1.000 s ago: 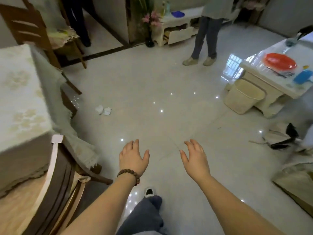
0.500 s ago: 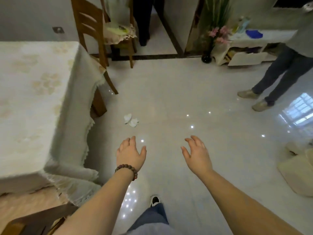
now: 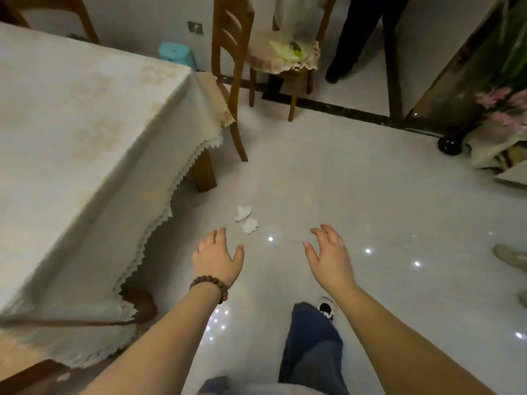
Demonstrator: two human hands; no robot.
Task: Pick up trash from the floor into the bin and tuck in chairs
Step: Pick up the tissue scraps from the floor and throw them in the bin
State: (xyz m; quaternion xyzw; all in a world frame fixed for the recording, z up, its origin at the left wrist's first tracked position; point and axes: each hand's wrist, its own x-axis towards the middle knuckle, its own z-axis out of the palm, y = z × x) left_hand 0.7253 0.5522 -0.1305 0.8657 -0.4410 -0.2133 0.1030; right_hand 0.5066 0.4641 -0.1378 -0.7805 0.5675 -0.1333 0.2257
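Two crumpled white tissues lie on the shiny tiled floor, just beyond my fingertips and near the table's corner. My left hand, with a bead bracelet at the wrist, hovers open a little below the tissues. Further right, my right hand is held out open and empty. A wooden chair stands pulled out at the table's far end. A second wooden chair with a lace cushion stands behind it. No bin shows in this view.
The table with a cream lace cloth fills the left side. A chair back shows at the bottom left. A person's dark legs stand in the doorway, another's shoe at right. A black vase with pink flowers sits at right.
The view has swung left and I have stepped forward. The tissues now lie much closer to my hands. The bin and the white table have left the view.
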